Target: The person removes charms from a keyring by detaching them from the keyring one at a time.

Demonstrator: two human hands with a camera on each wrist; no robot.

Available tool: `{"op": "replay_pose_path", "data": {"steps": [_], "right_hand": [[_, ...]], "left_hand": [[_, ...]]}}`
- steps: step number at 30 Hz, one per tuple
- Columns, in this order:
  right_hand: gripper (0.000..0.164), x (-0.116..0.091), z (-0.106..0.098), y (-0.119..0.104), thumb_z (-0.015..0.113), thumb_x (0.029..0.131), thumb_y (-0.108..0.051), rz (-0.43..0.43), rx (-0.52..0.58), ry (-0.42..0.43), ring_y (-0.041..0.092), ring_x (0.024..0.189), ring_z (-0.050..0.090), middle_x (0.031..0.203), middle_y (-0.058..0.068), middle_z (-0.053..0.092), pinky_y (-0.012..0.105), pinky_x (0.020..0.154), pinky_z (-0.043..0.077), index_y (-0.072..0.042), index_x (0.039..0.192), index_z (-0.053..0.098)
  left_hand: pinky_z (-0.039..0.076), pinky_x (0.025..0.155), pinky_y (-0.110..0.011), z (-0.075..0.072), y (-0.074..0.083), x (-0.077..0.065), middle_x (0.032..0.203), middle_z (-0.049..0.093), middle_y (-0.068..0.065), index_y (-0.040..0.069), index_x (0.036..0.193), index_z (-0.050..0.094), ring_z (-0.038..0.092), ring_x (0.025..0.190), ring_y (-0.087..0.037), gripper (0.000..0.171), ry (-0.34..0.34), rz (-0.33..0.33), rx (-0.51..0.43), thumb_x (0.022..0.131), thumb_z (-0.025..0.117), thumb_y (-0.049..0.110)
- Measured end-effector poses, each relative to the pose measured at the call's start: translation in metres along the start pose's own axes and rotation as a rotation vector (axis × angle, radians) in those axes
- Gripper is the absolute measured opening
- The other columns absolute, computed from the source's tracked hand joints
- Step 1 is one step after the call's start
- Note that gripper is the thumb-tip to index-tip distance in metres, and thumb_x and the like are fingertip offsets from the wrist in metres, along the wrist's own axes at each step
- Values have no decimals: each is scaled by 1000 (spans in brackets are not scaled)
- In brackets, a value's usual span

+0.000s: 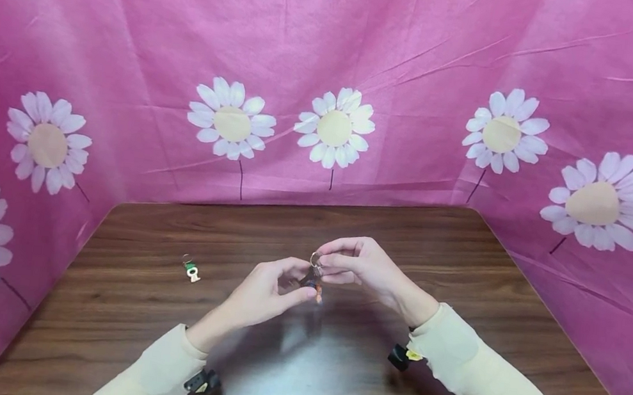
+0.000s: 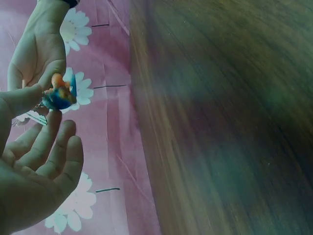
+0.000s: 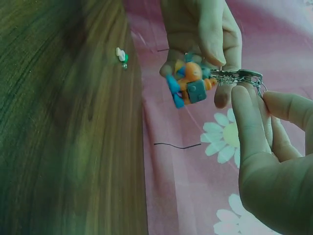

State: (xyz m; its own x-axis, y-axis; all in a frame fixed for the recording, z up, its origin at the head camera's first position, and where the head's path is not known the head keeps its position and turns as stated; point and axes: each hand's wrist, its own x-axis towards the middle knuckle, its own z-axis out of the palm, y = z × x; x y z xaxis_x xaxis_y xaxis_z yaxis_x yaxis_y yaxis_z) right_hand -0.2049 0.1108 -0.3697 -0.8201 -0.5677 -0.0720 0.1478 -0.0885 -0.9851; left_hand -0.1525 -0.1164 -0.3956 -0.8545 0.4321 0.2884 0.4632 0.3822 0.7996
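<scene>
Over the middle of the table, both hands hold one keychain between them. My right hand (image 1: 369, 269) pinches its metal split ring (image 1: 314, 258) between thumb and index finger. From the ring runs a short metal chain (image 3: 226, 77) to a small orange and blue figurine (image 3: 192, 83). My left hand (image 1: 263, 290) has its thumb and fingers around the figurine end of the keychain; its exact contact is partly hidden. Left of the hands, apart from them, a green and white keychain (image 1: 191, 271) with its own ring lies on the table.
The dark wooden table (image 1: 128, 281) runs back to a pink cloth (image 1: 287, 40) printed with white daisies, which stands around its back and sides. A small black device (image 1: 203, 381) sits at the left wrist and another black device (image 1: 399, 357) at the right.
</scene>
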Motion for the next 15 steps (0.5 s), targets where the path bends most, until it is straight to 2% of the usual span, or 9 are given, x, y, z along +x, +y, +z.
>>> {"op": "replay_pose_path", "data": {"steps": [5, 11, 15], "right_hand": [[29, -1, 4, -1, 72, 92, -2, 2, -11, -1, 23, 93, 73, 101, 13, 74, 49, 90, 55, 11, 117, 66], [29, -4, 12, -4, 73, 91, -5, -20, -70, -2, 25, 94, 73, 105, 17, 73, 48, 89, 56, 10, 115, 67], [27, -5, 17, -5, 74, 91, -4, -43, -100, -14, 26, 92, 74, 104, 18, 73, 48, 88, 57, 10, 114, 68]], "left_hand": [[57, 73, -29, 2, -1, 0, 86, 70, 12, 15, 113, 71, 66, 79, -8, 28, 17, -13, 1, 89, 81, 24], [56, 70, -29, 1, 1, 0, 85, 69, 12, 18, 99, 74, 65, 77, -8, 20, 72, 14, 14, 85, 84, 27], [57, 67, -29, 0, 1, -2, 86, 68, 12, 17, 94, 75, 66, 74, -7, 11, 85, 33, 29, 88, 82, 24]]}}
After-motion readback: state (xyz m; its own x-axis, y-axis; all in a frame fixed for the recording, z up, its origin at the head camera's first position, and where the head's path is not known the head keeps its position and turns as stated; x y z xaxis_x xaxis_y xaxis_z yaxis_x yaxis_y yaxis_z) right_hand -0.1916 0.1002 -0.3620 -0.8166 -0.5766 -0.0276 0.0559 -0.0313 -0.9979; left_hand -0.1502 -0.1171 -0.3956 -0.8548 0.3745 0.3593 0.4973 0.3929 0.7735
